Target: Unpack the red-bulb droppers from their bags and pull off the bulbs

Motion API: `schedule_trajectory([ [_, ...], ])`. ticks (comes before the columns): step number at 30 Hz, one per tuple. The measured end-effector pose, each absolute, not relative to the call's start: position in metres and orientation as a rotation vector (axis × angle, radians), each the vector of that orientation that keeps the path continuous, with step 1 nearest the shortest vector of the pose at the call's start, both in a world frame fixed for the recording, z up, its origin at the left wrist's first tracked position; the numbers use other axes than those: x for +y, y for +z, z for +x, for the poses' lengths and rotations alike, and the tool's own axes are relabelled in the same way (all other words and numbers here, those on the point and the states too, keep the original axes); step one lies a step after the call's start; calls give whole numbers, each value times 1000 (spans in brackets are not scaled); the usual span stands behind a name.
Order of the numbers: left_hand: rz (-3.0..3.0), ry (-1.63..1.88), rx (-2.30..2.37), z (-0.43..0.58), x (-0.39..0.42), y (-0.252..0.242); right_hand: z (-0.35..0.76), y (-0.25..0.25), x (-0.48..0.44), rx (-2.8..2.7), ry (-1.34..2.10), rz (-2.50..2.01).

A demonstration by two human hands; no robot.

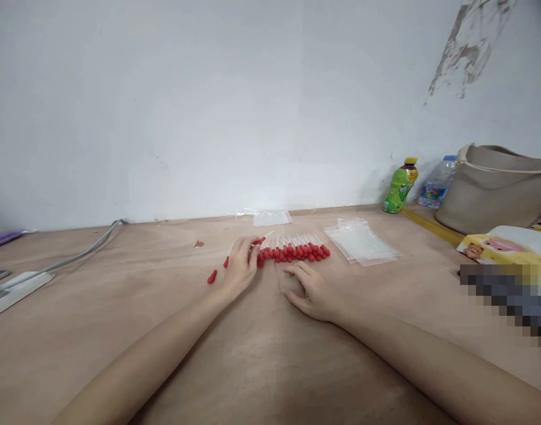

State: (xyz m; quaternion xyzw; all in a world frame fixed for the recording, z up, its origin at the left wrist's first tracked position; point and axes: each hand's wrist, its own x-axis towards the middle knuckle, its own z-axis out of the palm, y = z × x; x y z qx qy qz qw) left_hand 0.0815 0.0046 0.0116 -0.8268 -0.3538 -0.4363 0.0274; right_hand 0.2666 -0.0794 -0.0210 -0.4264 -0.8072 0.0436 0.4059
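Observation:
A row of thin white sticks with red bulb-shaped ends (297, 252) lies on the table in front of my hands, red ends toward me. My left hand (239, 265) is at the row's left end, its fingers closed on one red-tipped stick (259, 241) that points up to the right. Beside this hand lie two loose red pieces, one partly hidden by it and another red piece (212, 277) farther left. My right hand (313, 292) rests on the table just below the row, thumb and fingers apart, with nothing visible between them.
Clear plastic bags (362, 241) lie right of the row; another bag (271, 218) is by the wall. At right stand a green bottle (399, 188), a water bottle (437, 184), a beige bin (495, 189) and a yellow pack (495, 248). A cable (87, 252) and power strip (22, 289) lie left.

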Motion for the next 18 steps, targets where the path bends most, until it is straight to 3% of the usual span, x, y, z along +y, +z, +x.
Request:
schedule_trajectory([
  [4, -2718, -1602, -1160, 52, -19, 1, 266, -22, -77, -1874, -68, -1125],
  [11, -3203, -1446, -978, 32, -39, -17, 271, -19, -79, -2030, -252, -1031],
  [18, -3258, -1373, -822, 35, -43, -11, 271, -21, -77, -2129, -265, -926],
])
